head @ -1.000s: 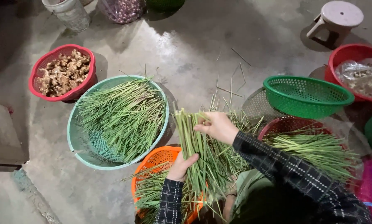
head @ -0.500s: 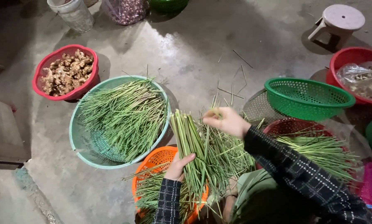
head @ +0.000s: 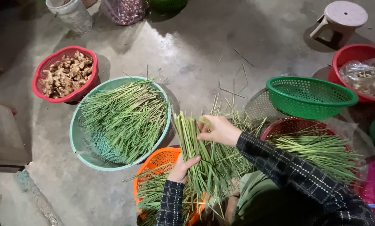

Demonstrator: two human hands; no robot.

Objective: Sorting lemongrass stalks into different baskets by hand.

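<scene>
I hold a bundle of long green stalks (head: 193, 146) upright over an orange basket (head: 160, 161). My left hand (head: 182, 168) grips the bundle low down. Higher up, my right hand (head: 219, 130) pinches a stalk at the bundle's top end. A large teal basket (head: 81, 144) to the left is full of the same green stalks (head: 127, 119). On my right, a dark red basket (head: 296, 124) holds more stalks (head: 321, 151). Both my sleeves are dark plaid.
A red basket of ginger roots (head: 66, 74) sits far left. An empty green basket (head: 311, 96) stands right of centre, with a red bowl holding a plastic bag (head: 363, 75) behind it. A small stool (head: 340, 19), a bucket (head: 72, 14) and loose stalks lie on the concrete floor.
My right hand has shifted slightly along the top of the bundle, picking at a stalk. My left hand keeps its grip low on the bundle.
</scene>
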